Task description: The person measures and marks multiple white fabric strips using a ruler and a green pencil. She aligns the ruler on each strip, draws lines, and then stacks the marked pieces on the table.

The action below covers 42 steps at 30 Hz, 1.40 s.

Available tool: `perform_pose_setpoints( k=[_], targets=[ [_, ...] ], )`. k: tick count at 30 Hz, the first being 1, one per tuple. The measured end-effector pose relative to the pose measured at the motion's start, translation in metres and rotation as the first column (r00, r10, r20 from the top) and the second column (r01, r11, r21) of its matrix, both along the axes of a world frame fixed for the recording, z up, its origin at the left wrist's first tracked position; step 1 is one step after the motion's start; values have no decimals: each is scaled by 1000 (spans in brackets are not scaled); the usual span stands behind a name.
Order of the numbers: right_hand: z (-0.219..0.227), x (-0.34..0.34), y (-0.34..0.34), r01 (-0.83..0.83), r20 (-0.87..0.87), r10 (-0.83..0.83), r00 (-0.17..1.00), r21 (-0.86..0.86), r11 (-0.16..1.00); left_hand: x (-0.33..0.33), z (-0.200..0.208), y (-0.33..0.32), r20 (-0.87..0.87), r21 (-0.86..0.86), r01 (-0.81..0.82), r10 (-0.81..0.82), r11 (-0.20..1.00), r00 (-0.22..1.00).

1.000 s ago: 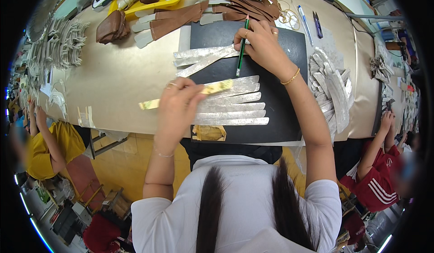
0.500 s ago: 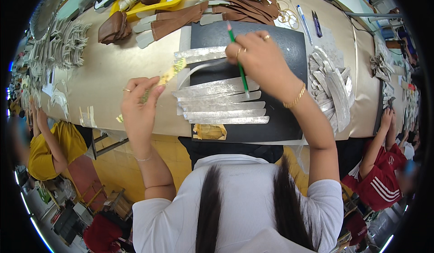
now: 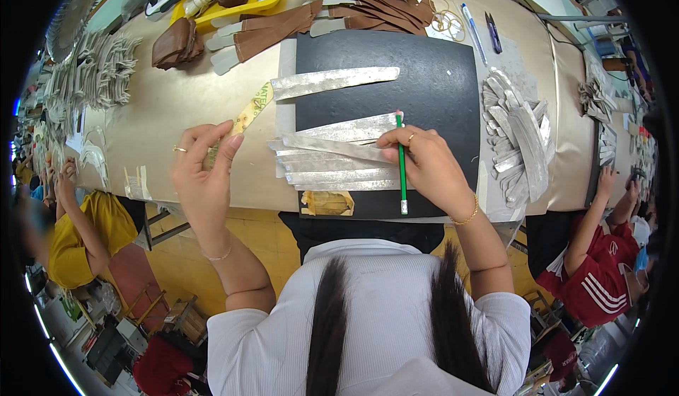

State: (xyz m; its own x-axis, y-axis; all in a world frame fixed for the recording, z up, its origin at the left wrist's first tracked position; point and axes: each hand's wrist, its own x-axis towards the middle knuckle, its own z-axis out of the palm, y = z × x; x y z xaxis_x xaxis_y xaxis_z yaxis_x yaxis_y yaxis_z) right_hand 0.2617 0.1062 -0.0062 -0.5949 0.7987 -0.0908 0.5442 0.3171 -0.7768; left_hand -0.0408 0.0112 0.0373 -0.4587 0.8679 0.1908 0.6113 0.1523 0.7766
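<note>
A strip of yellow tape with green print [image 3: 256, 108] is pinched in my left hand [image 3: 201, 173]. The tape's far end meets the left end of a silvery strip [image 3: 336, 82] lying across the upper part of a black board [image 3: 396, 49]. My right hand [image 3: 428, 166] holds a green pencil [image 3: 402, 159] upright in the picture. Its fingertips also pinch the right end of another thin silvery strip [image 3: 332, 146]. That one lies slantwise over a row of similar strips [image 3: 339, 176] lower on the board. Part of the row is hidden by it and by my right hand.
A heap of silvery strips [image 3: 520, 138] lies right of the board. Beyond it are brown strap pieces [image 3: 382, 3], a yellow tray [image 3: 265, 0], a pen [image 3: 474, 33] and thread snips [image 3: 493, 31]. Stacked pale pieces [image 3: 92, 70] stand far left. Co-workers sit at both sides.
My right hand has come nearer, bringing the pencil and a thin silvery strip down over the row. My left hand has shifted slightly left, and more of the tape shows stretched out.
</note>
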Motion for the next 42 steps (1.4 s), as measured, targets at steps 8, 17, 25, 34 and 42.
perform_pose_setpoints(
  k=[8,17,25,34,42],
  targets=[
    [-2,-6,-3,-130,225,108,968,84,988,6,-2,2,58,-31,6,-4,1000,998],
    [-3,-14,-11,32,75,-82,994,509,860,37,-18,2,93,-76,229,-221,971,971],
    [1,36,-5,360,15,-399,917,400,843,91,-58,15,-72,-68,481,-485,874,871],
    [-14,40,-14,370,-44,-383,923,379,848,101,-66,25,-156,-58,468,-471,882,868],
    [-13,40,-13,372,-48,-383,923,370,851,104,-68,24,-191,-63,457,-460,887,867]
  ],
)
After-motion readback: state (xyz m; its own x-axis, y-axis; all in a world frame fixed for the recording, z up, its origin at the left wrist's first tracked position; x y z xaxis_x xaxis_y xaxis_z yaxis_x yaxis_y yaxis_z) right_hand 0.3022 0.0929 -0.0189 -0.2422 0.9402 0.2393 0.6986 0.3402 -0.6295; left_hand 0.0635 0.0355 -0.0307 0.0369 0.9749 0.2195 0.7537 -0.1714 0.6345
